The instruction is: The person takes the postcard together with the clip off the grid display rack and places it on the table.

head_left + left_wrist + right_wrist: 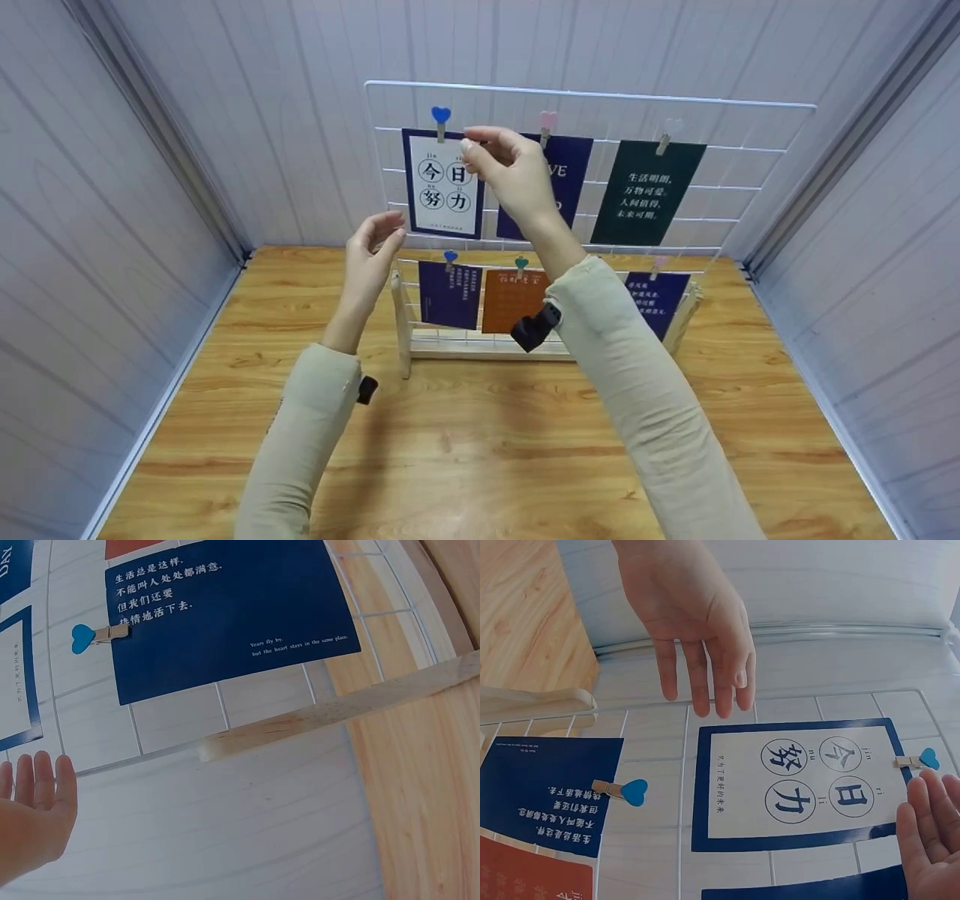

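A white card with a dark blue border (444, 217) and large black characters hangs on a white wire grid (750, 154). A wooden clip with a blue heart (441, 116) fastens its top edge. My right hand (517, 176) is at the card's upper right corner, thumb and forefinger close together beside the clip. In the right wrist view that hand's fingers (924, 821) look fairly straight and overlap the corner; the thumb is hidden there. My left hand (373, 244) stands just off the card's lower left edge, its fingers (697, 679) loosely extended and holding nothing.
A dark blue card (581, 169), partly behind my right hand, and a green card (649, 195) hang to the right. Lower down are clipped blue (450, 296), orange (510, 304) and blue (660, 300) cards. Wooden feet (401, 330) hold the grid on a wood-grain surface (465, 442) between pale panels.
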The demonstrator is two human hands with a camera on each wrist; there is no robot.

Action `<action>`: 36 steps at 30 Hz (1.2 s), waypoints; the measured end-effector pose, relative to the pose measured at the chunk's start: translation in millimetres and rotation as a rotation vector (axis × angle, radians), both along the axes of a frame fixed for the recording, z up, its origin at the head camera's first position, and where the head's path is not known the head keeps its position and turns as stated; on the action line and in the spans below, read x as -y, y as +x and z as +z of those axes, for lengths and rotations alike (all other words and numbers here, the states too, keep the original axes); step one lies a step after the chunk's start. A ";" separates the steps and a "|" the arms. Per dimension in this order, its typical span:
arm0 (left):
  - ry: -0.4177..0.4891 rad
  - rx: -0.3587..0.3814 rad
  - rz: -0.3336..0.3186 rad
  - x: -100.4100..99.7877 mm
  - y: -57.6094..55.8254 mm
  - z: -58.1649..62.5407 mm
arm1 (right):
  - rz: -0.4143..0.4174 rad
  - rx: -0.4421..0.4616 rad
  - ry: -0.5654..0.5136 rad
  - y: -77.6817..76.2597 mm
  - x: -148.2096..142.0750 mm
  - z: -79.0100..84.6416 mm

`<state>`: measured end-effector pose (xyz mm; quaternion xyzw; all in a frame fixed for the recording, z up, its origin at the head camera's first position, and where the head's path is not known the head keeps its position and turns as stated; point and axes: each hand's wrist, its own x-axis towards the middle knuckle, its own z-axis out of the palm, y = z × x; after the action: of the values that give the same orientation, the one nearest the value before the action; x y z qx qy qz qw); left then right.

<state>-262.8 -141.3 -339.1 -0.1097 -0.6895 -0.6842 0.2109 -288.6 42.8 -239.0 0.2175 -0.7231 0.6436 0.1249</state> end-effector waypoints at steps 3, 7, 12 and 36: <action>0.003 0.003 0.000 -1.4 -0.8 0.8 | -0.006 -0.002 0.000 -2.2 3.5 1.6; 0.001 0.015 -0.003 -2.8 -2.2 1.7 | -0.009 0.006 0.005 -10.3 8.0 -1.6; 0.011 0.036 -0.008 -1.8 -6.7 -1.8 | -0.012 0.049 0.035 -8.9 15.8 1.3; 0.029 0.027 -0.001 -10.4 -16.4 -7.1 | 0.066 0.206 0.077 -7.9 34.3 8.2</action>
<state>-279.1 -130.9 -346.2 -0.0974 -0.6822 -0.6957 0.2028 -296.5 8.5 -230.8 0.1785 -0.7487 0.6380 0.0204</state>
